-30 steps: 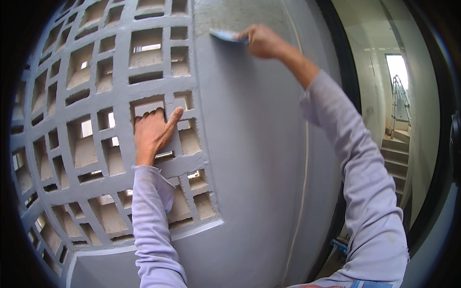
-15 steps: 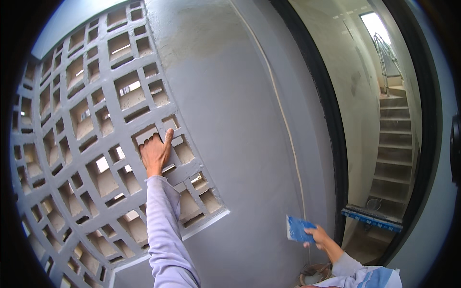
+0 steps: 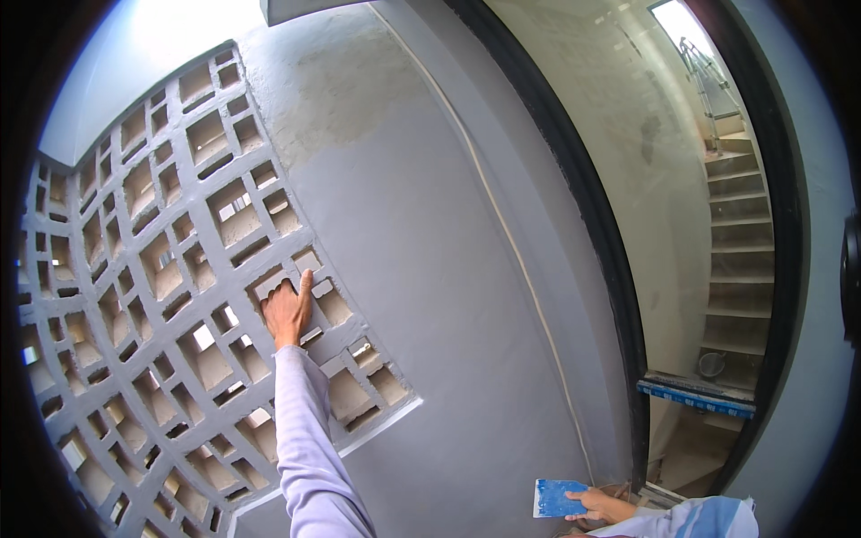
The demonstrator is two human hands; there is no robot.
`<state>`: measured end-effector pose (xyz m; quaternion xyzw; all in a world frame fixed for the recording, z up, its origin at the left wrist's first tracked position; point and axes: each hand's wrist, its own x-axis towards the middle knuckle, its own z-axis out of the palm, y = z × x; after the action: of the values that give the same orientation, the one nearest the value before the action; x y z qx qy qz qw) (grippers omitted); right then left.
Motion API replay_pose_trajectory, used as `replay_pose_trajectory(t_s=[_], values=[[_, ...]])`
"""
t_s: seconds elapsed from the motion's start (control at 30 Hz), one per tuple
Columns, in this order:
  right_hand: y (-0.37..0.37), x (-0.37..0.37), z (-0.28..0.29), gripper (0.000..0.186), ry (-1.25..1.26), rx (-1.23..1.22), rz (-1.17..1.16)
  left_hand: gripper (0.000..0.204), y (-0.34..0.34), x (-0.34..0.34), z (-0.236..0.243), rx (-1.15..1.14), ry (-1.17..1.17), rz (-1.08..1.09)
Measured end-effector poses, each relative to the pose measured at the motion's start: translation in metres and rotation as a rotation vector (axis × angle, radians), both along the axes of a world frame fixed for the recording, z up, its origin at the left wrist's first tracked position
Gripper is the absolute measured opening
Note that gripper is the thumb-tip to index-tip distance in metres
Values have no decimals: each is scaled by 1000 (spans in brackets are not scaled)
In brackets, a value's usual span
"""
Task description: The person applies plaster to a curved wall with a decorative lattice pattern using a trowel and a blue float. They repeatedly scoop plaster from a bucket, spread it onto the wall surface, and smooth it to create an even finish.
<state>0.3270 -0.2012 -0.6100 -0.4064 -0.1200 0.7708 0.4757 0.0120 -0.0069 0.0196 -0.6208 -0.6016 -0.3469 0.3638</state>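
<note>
My left hand reaches out to the grey breeze-block wall. Its fingers hook into one of the square openings, and the thumb points up along the edge. Down at the lower right, my right hand grips a flat blue scraper with whitish smears on its edge. The scraper is held level, just in front of the smooth grey wall; whether it touches the wall I cannot tell.
A pale cable runs down the smooth wall. To the right, a black frame surrounds a view of stairs with a metal ladder at the top. A blue-taped ledge crosses the frame. A round container sits on the steps.
My right hand has moved lower with the scraper, which has turned more level. My left hand keeps its hold on the block opening. The view has tilted, showing more ceiling.
</note>
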Motion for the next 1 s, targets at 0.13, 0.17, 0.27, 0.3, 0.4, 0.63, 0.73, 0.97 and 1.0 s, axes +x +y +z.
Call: replay_pose_trajectory(t_s=[0.13,0.17,0.27,0.3,0.4,0.63,0.73,0.97,1.0], values=[[10,20,-10,41,-77,56,108,80,2,0,-1,94,-22,-69],[13,24,-20,42,-64,41,115,80,-4,3,3,56,-40,-62],[22,43,-45,41,-50,-22,127,83,-6,11,5,-5,-78,-64],[20,46,-40,38,-54,-45,148,83,-3,2,4,2,-77,-54],[17,55,-40,35,-64,-57,168,85,-3,3,4,-14,-89,-45],[17,49,-30,42,28,-65,259,86,-11,5,0,55,-128,-107],[25,42,-53,41,82,-39,364,86,-7,10,2,59,-130,-139],[11,4,-44,31,-270,-226,358,67,-1,4,-6,300,-52,-305],[17,3,-36,31,-290,-221,360,63,-3,2,-6,312,-62,-307]])
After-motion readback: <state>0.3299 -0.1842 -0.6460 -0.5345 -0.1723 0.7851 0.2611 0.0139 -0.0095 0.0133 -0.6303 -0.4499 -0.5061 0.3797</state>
